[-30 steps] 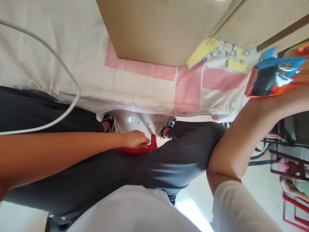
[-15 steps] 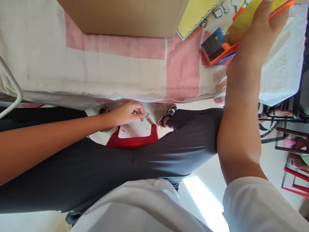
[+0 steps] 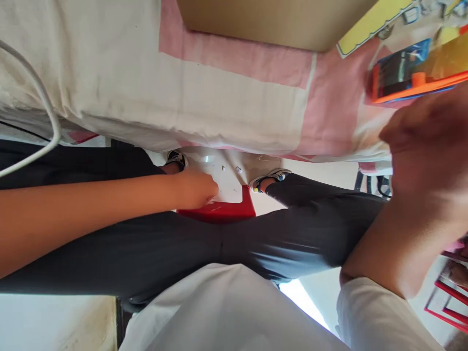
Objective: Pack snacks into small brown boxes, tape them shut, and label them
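My left hand [image 3: 199, 189] is low between my knees, fingers curled closed, above a red-edged piece [image 3: 219, 214] with a white middle. Whatever it may hold is hidden. Small pale scraps [image 3: 238, 169] lie just beyond it. Blurred by motion, my right hand [image 3: 431, 126] is at the table's edge on the right, close to an orange-edged clear case [image 3: 417, 90] with yellow and dark parts. Its fingers are smeared, and I cannot tell whether it touches the case.
A cardboard box [image 3: 270, 24] stands on the pink-and-cream tablecloth [image 3: 234, 102]. Beside it lies yellow paper [image 3: 369, 29] with a scalloped blue border. A white cable [image 3: 47, 105] loops at the left. My shoes [image 3: 272, 178] are on the floor under the table; red metal bars [image 3: 451, 292] show at far right.
My right hand has come off the orange-edged case and drawn back toward me. My left hand has moved slightly lower, from a pinch to a curled shape. The view has shifted left.
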The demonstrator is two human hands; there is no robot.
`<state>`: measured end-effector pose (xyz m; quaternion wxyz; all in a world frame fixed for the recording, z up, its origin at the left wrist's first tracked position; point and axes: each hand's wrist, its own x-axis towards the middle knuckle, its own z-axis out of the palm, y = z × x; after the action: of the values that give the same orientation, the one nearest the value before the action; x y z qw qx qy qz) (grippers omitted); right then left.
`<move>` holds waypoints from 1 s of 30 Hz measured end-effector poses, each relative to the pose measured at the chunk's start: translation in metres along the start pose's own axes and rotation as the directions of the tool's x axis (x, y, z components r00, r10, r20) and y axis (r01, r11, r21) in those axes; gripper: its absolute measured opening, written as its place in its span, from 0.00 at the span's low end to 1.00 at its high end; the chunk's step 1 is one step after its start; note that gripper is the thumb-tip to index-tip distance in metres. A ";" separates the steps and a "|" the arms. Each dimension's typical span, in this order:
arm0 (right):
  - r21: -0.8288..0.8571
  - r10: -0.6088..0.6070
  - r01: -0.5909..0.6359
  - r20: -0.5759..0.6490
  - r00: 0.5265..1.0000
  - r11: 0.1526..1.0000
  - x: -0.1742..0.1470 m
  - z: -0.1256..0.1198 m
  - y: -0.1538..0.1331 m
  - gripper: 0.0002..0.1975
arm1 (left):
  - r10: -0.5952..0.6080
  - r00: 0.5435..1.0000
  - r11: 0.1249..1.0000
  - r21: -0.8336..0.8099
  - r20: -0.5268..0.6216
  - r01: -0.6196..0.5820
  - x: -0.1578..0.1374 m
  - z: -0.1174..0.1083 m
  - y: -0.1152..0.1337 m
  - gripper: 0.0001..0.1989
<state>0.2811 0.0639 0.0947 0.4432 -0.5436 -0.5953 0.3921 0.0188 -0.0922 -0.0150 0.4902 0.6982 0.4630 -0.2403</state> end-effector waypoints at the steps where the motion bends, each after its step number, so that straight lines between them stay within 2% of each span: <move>1: -0.129 -0.080 0.119 0.274 0.958 0.984 -0.010 0.004 -0.001 0.13 | 0.012 1.000 0.996 0.091 0.016 -0.013 -0.004 0.002 0.005 0.07; 2: -0.214 -0.051 0.196 0.542 0.839 0.957 -0.019 0.008 -0.002 0.10 | 0.036 0.999 0.990 0.136 0.023 -0.039 -0.006 0.003 0.009 0.07; 3: -0.296 0.068 0.249 0.758 0.648 0.922 -0.027 0.011 -0.002 0.08 | 0.073 0.997 0.989 0.128 0.015 -0.075 -0.007 0.005 0.012 0.07; 4: -0.372 0.225 0.307 0.878 0.422 0.876 -0.034 0.014 0.000 0.08 | 0.110 0.994 0.991 0.075 0.008 -0.110 -0.007 0.006 0.015 0.06; 5: -0.406 0.338 0.377 0.911 0.234 0.833 -0.041 0.017 0.002 0.09 | 0.133 0.991 0.991 -0.011 -0.007 -0.133 -0.006 0.007 0.016 0.06; 6: -0.411 0.403 0.445 0.908 0.119 0.796 -0.047 0.020 0.005 0.10 | 0.136 0.991 0.983 -0.118 -0.018 -0.137 -0.005 0.008 0.016 0.06; 7: -0.413 0.436 0.500 0.897 0.076 0.762 -0.052 0.022 0.008 0.10 | 0.124 0.992 0.964 -0.235 -0.022 -0.126 -0.002 0.008 0.015 0.06; 8: -0.411 0.441 0.536 0.894 0.079 0.737 -0.056 0.025 0.011 0.10 | 0.108 0.994 0.931 -0.348 -0.017 -0.107 0.001 0.009 0.013 0.06; 10: -0.407 0.418 0.563 0.901 0.117 0.719 -0.060 0.027 0.018 0.11 | 0.078 0.997 0.852 -0.518 -0.016 -0.075 0.007 0.010 0.007 0.05; 13: -0.407 0.392 0.558 0.907 0.153 0.723 -0.062 0.027 0.024 0.12 | 0.058 0.995 0.763 -0.640 -0.076 -0.094 0.017 0.014 -0.002 0.04; 18: -0.422 0.395 0.566 0.901 0.177 0.709 -0.060 0.021 0.031 0.12 | 0.024 0.995 0.676 -0.732 -0.095 -0.086 0.028 0.025 -0.007 0.05; 22: -0.421 0.409 0.585 0.898 0.162 0.693 -0.063 0.023 0.034 0.13 | 0.049 0.997 0.573 -0.815 -0.064 -0.080 0.027 0.027 0.000 0.06; 25: -0.435 0.436 0.574 0.888 0.147 0.693 -0.067 0.029 0.033 0.12 | 0.079 0.992 0.514 -0.848 -0.100 -0.127 0.023 0.023 0.008 0.07; 27: -0.470 0.463 0.533 0.872 0.158 0.704 -0.071 0.034 0.032 0.13 | 0.107 0.984 0.496 -0.850 -0.146 -0.180 0.019 0.020 0.012 0.07; 30: -0.517 0.492 0.404 0.853 0.173 0.754 -0.077 0.041 0.032 0.13 | 0.145 0.970 0.507 -0.827 -0.194 -0.241 0.014 0.017 0.016 0.05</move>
<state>0.2533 -0.0084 0.0442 -0.2826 -0.2927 -0.8097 0.4228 0.0414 -0.1028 -0.0257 0.7663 0.4316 0.4643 0.1049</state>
